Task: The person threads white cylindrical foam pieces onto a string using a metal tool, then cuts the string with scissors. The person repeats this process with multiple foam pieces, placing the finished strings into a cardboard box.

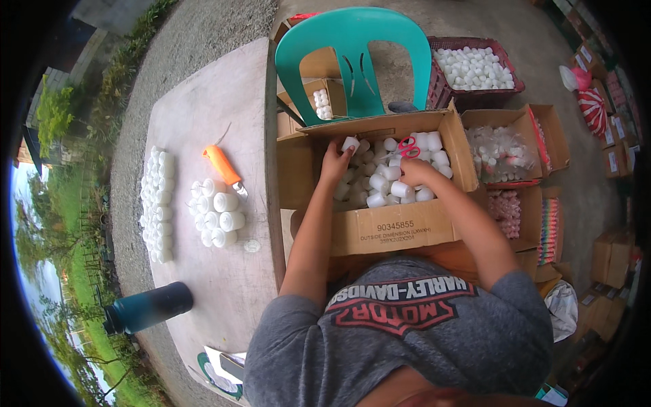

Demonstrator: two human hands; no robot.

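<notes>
A cardboard box (397, 227) full of short white cylinders (380, 182), which look like small candles, sits in front of me. My left hand (335, 163) is at the box's left side, closed on one white cylinder (350, 144). Deep among the cylinders on the right is my right hand (415, 172). Its fingers curl downward and are partly hidden; what they hold I cannot make out. Scissors with pink-red handles (408, 147) show just beyond that hand, their blades hidden from view.
On the table (203, 285) at left stand two groups of white cylinders (218, 214), an orange-handled tool (220, 165) and a dark teal bottle (149, 306). A green plastic chair (352, 27) is behind the box. A maroon crate (512, 88) and more cartons (505, 122) line the right.
</notes>
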